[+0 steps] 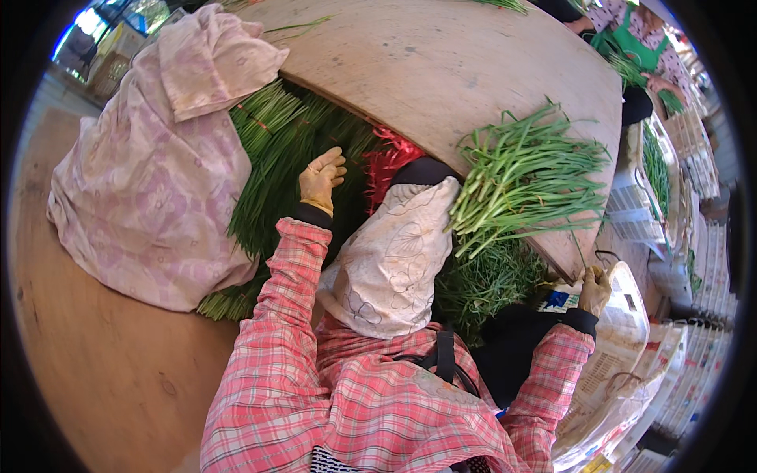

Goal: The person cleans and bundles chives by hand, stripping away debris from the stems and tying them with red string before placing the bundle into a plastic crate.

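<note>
My left hand [322,178], in a tan glove, hovers with fingers loosely curled and slightly apart. No object shows in it. Below and beside it lie long dark-green chive bundles [268,173], some tied with a band. My right hand [594,291], also gloved, is closed beside the table's edge, near the white basket [619,331]. What its fingers hold, if anything, is hidden. Between my arms, a pile of loose chives [536,173] rests on the wooden tabletop [441,63], some stalks overhanging its near edge. Loose green leaves [497,284] form a heap below that edge.
A patterned cloth [158,189] drapes over the bundles at left, on a wooden board [102,339]. Red ties [388,162] hang at the table's edge. White baskets [639,189] stand at right. A co-worker in a green apron [635,47] handles greens at far right.
</note>
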`<move>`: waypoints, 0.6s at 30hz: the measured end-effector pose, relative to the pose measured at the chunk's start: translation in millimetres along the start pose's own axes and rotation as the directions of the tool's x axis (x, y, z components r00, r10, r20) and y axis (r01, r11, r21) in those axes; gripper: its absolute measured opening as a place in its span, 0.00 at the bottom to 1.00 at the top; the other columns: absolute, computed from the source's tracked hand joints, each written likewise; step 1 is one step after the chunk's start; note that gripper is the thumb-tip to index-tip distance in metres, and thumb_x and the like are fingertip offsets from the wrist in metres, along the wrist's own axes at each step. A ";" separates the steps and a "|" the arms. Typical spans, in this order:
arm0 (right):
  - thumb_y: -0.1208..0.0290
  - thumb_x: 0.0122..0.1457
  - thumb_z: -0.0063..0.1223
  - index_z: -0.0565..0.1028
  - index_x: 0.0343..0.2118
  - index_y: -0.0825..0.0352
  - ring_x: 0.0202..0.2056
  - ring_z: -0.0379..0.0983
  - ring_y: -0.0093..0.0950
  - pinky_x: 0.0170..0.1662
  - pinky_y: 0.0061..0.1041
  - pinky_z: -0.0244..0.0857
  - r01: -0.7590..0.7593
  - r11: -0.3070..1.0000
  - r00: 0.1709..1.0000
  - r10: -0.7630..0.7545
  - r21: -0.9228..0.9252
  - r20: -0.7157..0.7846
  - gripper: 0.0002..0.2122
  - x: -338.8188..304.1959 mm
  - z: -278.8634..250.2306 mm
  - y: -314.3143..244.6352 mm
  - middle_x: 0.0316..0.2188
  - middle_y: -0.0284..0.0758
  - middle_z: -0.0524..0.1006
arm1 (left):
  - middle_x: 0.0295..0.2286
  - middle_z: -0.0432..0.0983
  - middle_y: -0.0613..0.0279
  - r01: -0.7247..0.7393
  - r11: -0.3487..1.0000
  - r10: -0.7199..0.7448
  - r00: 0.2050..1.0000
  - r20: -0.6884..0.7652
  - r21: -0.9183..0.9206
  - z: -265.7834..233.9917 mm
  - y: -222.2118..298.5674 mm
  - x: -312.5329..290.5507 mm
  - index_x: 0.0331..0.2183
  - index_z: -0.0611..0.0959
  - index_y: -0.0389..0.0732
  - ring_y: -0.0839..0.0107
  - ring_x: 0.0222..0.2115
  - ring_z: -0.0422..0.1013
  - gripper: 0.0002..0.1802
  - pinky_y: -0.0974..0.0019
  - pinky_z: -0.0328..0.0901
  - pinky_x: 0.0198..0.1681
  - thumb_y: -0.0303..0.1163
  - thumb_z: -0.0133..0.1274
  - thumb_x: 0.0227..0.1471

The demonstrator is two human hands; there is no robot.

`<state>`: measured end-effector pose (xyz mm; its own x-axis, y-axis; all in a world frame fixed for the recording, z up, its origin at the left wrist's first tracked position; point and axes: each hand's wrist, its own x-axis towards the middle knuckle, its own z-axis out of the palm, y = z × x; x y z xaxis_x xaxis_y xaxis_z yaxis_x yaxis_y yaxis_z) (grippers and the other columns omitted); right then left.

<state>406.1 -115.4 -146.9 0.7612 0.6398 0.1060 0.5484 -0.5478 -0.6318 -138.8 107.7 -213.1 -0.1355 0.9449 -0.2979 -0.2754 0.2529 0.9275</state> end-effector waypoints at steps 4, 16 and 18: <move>0.74 0.55 0.51 0.75 0.36 0.73 0.30 0.70 0.21 0.35 0.19 0.64 -0.002 0.992 1.000 0.002 0.126 -0.001 0.08 4.7 0.9 20.3 0.28 0.32 0.76 | 0.50 0.68 0.51 -0.444 0.792 0.379 0.896 0.233 0.420 -5.3 -45.3 5.8 0.53 0.68 0.37 0.60 0.51 0.64 0.36 0.68 0.57 0.55 0.16 0.47 0.36; 0.81 0.56 0.48 0.75 0.37 0.74 0.26 0.69 0.18 0.28 0.16 0.62 0.040 0.976 0.999 -0.044 0.213 0.015 0.08 -15.3 2.3 18.9 0.26 0.31 0.75 | 0.44 0.73 0.57 -0.124 0.983 0.060 0.913 0.403 0.133 26.1 -87.6 -0.7 0.50 0.72 0.36 0.72 0.43 0.69 0.26 0.69 0.63 0.46 0.23 0.51 0.46; 0.81 0.56 0.48 0.74 0.38 0.74 0.27 0.69 0.19 0.30 0.16 0.63 0.058 0.965 0.998 -0.047 0.254 -0.048 0.08 -20.9 9.1 23.7 0.28 0.32 0.75 | 0.44 0.73 0.56 -0.207 0.955 0.126 0.931 0.343 0.211 -1.2 -101.6 7.5 0.51 0.71 0.36 0.71 0.43 0.69 0.27 0.69 0.64 0.44 0.23 0.50 0.45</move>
<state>400.0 -136.8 -171.1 0.7502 0.6383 0.1729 0.4857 -0.3545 -0.7990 -113.0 88.9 -309.8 0.1655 0.9827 -0.0835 -0.0340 0.0903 0.9953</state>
